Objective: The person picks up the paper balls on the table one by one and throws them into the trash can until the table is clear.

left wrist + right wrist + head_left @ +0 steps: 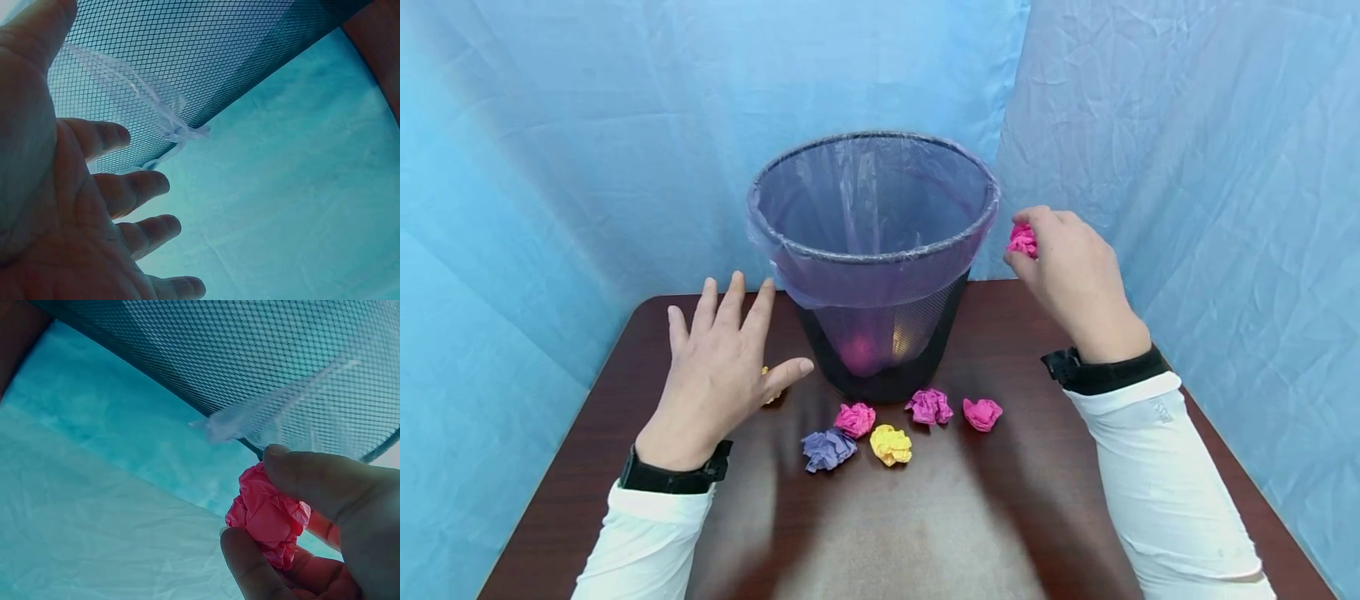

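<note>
Left hand [715, 383] and right hand [1075, 279] flank the bin [874, 257] in the head view. The left is free, fingers spread; the right pinches a pink ball [1022, 240] of crumpled paper, outside the bin, just right of the rim. A bag [865, 283] lines the bin. Before it on the table [887, 542] lie a blue ball [828, 450], a yellow ball [891, 445], a magenta ball [930, 407] and two other pink ones.

Left wrist view: the fingers stand apart beside the bin's mesh.

Right wrist view: thumb and fingertips hold the pink ball near the mesh, blue cloth [112, 512] behind.
</note>
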### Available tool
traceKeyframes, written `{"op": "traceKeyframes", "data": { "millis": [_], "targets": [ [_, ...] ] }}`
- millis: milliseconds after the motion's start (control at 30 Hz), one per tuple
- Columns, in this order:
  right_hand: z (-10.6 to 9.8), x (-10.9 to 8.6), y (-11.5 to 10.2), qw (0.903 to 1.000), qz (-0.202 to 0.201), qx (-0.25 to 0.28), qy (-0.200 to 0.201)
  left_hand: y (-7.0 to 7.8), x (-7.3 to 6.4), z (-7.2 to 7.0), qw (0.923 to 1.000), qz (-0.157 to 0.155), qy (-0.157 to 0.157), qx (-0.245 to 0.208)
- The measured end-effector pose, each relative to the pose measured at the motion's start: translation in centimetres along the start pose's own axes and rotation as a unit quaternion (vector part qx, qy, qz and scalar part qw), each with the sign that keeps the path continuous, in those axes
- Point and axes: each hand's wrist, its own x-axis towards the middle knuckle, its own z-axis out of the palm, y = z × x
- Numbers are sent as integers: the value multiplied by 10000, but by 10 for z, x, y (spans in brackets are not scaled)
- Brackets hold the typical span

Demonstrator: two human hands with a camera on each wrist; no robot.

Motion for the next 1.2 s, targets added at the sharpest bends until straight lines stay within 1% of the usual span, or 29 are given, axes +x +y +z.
{"op": "traceKeyframes", "data": {
  "millis": [267, 633, 967, 1133, 1200],
  "targets": [
    [-16, 11, -8, 10000, 4, -40, 9, 2, 2, -6, 9998, 117, 139, 20],
    [-32, 22, -17, 9998, -94, -122, 155, 5, 6, -13, 9997, 171, 195, -7],
    [-43, 30, -33, 9988, -301, -131, 374, 7, 7, -20, 9996, 169, 212, 33],
    [-46, 34, -44, 9979, -462, -118, 431, 8, 7, -22, 9996, 177, 223, 43],
    [-47, 36, -48, 9979, -517, -90, 386, 9, 6, -22, 9996, 181, 229, 46]
  ]
}}
